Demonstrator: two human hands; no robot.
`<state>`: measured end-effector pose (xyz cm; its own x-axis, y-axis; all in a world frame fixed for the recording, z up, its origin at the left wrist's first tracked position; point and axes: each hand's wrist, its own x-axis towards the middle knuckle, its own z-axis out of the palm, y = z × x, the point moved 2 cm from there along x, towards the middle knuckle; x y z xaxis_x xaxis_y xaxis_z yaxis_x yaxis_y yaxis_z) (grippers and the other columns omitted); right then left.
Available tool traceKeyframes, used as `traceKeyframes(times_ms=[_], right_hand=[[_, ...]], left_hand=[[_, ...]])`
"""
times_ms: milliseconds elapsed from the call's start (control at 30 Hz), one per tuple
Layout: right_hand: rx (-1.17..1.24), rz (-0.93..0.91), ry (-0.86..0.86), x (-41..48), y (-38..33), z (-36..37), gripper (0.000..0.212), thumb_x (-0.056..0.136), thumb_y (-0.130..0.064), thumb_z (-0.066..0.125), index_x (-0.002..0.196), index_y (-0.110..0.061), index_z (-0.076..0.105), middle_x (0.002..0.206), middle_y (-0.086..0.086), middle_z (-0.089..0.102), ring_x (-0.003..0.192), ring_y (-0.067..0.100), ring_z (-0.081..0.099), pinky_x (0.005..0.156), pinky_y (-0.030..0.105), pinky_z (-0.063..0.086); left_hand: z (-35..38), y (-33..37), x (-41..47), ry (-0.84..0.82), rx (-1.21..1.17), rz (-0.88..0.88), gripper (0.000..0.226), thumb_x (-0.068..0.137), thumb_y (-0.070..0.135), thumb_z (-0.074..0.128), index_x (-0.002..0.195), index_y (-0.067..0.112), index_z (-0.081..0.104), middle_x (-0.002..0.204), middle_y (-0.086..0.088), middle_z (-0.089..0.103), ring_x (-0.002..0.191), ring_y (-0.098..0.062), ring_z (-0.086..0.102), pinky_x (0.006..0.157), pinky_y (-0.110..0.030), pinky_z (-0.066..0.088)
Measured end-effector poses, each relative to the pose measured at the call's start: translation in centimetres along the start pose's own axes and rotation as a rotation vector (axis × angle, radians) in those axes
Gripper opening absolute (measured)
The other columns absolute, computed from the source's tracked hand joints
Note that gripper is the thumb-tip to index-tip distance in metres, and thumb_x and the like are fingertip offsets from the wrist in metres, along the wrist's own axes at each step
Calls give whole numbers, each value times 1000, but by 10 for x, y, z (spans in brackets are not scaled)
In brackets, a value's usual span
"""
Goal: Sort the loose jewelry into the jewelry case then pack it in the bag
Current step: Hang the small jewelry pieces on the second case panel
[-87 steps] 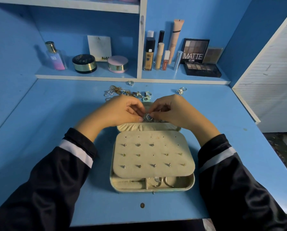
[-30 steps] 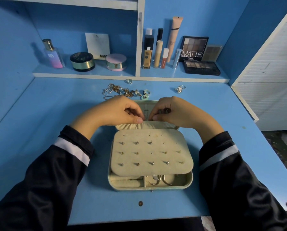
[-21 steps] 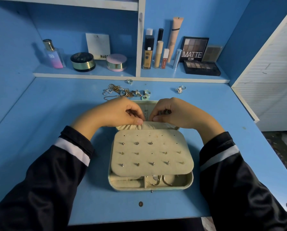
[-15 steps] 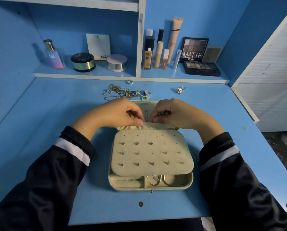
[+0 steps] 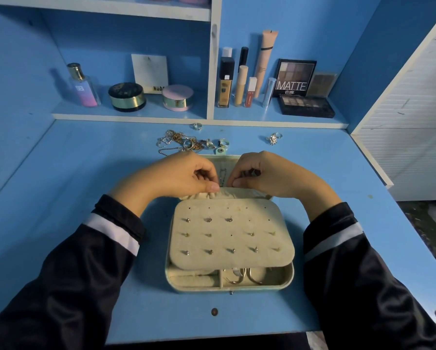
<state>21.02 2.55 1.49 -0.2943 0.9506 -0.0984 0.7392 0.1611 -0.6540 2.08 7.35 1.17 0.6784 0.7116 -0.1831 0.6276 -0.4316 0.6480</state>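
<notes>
Blue tabletop [image 5: 80, 173]: both hands at the lid [image 5: 219, 159] of the open jewelry case [image 5: 237, 288].
I hold my left hand [image 5: 184, 176] and right hand [image 5: 265, 173] knuckles-up, fingers curled, thumbs pinching the gathered pocket [image 5: 239, 192] edge; a thin chain [image 5: 222, 176] hangs between them. Risk: a hard pull could snag the chain in the gathers; a dragging sleeve [image 5: 110, 236] could knock the earring panel [image 5: 232, 236]. Loose jewelry [image 5: 181, 143] lies just behind the case.
</notes>
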Motion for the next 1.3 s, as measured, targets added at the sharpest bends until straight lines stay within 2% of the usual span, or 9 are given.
traceKeyframes(times_ms=[133, 267, 467, 600, 700, 933, 1100, 1233, 1300], right_hand=[[-7, -4, 77, 2, 2, -1, 12, 88, -16, 70, 91, -26, 74, 92, -7, 65, 71, 1, 54, 65, 11, 42], [71, -15, 180, 8, 4, -4, 11, 88, -18, 70, 98, -22, 74, 87, -4, 70, 77, 14, 61, 72, 21, 48], [36, -57, 333, 40, -2, -9, 11, 90, -17, 65, 96, -20, 73, 81, -11, 64, 69, 0, 53, 64, 7, 40], [-21, -85, 369, 68, -7, -12, 13, 90, -11, 64, 99, -13, 73, 87, -5, 64, 71, 2, 54, 66, 5, 41], [-79, -98, 372, 89, -7, -12, 14, 90, -10, 64, 100, -10, 75, 89, -4, 64, 70, -2, 52, 67, 2, 40], [-190, -85, 287, 127, -3, -10, 11, 88, -14, 69, 95, -9, 76, 91, 1, 70, 74, 7, 53, 61, 2, 37], [-220, -85, 242, 143, -6, -5, 9, 84, -15, 73, 90, -11, 78, 88, 2, 72, 75, 9, 57, 70, 15, 42], [-221, -64, 221, 148, -9, -2, 9, 81, -17, 76, 88, -11, 77, 84, 1, 70, 76, 11, 58, 72, 21, 45], [-216, -46, 211, 148, -10, -4, 7, 81, -14, 76, 87, -10, 77, 83, 1, 70, 77, 12, 59, 74, 23, 48]], left_hand=[[-1, -2, 0, 70, -48, 22, 6, 82, 27, 78, 86, 30, 74, 85, 9, 71, 79, -3, 63, 80, -28, 55], [-8, -8, 1, 218, -109, 110, 9, 83, 21, 77, 88, 27, 74, 89, 10, 69, 82, -1, 64, 80, -23, 55], [-25, -37, 20, 582, -88, 189, 11, 89, 15, 70, 98, 21, 72, 101, 1, 67, 92, -6, 64, 89, -22, 53], [-31, -64, 36, 684, 101, 144, 17, 93, 19, 65, 109, 17, 70, 108, -2, 62, 99, -15, 58, 84, -20, 42], [-35, -77, 45, 717, 148, 132, 18, 94, 17, 62, 110, 12, 71, 109, -5, 63, 98, -17, 58, 81, -16, 36], [-45, -93, 59, 650, 193, 132, 15, 93, 12, 64, 102, 6, 74, 104, -8, 65, 96, -22, 60, 84, -25, 42], [-47, -96, 60, 623, 159, 154, 13, 92, 13, 66, 100, 10, 75, 100, -2, 64, 93, -17, 59, 81, -25, 43], [-48, -96, 59, 628, 120, 149, 13, 91, 11, 66, 100, 10, 76, 99, 0, 64, 94, -15, 59, 79, -11, 39], [-48, -95, 58, 629, 114, 139, 13, 91, 11, 66, 100, 10, 76, 99, -1, 65, 94, -14, 58, 79, -13, 39]])
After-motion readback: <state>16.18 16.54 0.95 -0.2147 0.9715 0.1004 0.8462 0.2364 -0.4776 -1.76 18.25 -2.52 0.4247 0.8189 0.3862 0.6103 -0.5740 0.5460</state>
